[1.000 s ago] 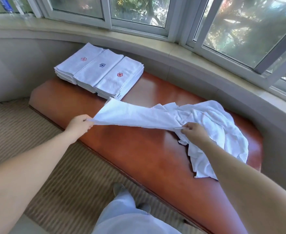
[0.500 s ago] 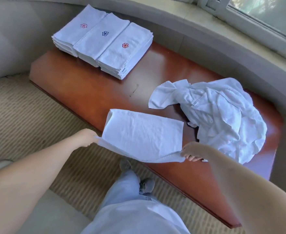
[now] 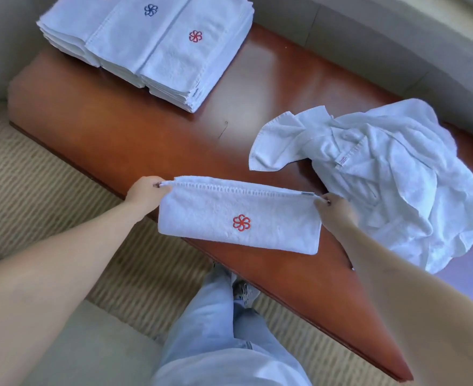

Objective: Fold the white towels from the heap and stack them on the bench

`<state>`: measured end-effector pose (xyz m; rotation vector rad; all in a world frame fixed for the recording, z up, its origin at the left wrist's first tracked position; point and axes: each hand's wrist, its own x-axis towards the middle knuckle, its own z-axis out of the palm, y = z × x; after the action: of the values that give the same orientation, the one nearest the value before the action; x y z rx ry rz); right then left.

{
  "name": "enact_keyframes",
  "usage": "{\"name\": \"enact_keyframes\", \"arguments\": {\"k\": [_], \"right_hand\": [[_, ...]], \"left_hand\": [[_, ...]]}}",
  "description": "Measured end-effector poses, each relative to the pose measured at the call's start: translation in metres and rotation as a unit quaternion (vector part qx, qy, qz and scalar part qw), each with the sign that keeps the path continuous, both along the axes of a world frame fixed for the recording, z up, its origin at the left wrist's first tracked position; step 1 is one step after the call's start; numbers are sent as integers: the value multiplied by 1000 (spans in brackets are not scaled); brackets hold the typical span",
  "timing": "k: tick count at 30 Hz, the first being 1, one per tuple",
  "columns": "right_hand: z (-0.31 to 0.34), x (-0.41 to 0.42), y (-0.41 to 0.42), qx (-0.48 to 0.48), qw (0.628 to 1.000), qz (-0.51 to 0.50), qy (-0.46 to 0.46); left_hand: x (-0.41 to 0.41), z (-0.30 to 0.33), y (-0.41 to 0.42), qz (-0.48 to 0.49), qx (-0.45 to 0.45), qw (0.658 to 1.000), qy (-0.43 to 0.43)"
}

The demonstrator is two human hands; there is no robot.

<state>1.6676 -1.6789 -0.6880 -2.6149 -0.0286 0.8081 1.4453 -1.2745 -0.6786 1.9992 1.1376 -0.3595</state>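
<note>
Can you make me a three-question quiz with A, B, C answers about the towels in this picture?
1. Where is the messy heap?
A. on the bench's right part
B. on the floor
C. on the folded stacks

2. What colour is the flower on the held towel?
A. green
B. red
C. yellow

3. How is that towel held?
A. one hand only
B. lying untouched
C. pinched at both top corners

Answers: 1 A, it lies on the wood at right. 2 B, the stitching is red. 3 C, the left hand and right hand each grip a corner.

White towel (image 3: 201, 215), red flower emblem (image 3: 241, 222); reddish-brown bench (image 3: 146, 140)
</note>
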Motion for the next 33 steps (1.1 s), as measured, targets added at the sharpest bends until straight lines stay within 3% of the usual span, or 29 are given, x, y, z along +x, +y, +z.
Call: {"name": "enact_keyframes", "arguments": {"k": [14, 17, 19, 21, 24, 29, 33], "right_hand": [[-49, 2, 35, -7, 989, -147, 4], [-42, -10, 61, 37, 995, -90, -33], [-40, -21, 89, 62, 998, -10, 2], [-41, -34, 120, 63, 994, 80, 48], [-47, -55, 159, 58, 978, 179, 86], [-56, -75, 198, 25, 950, 297, 90], [-58, -76, 235, 34, 943, 321, 80]], "left_hand": [[38, -59, 21, -22, -26, 999, 2], [37, -59, 21, 60, -81, 995, -25], [37, -62, 23, 162, -134, 977, -35], [33, -64, 26, 202, -206, 957, -20], [30, -65, 31, 110, -243, 963, -23], [34, -70, 46, -138, -104, 985, -16], [43, -69, 61, -221, -48, 974, -4]]}}
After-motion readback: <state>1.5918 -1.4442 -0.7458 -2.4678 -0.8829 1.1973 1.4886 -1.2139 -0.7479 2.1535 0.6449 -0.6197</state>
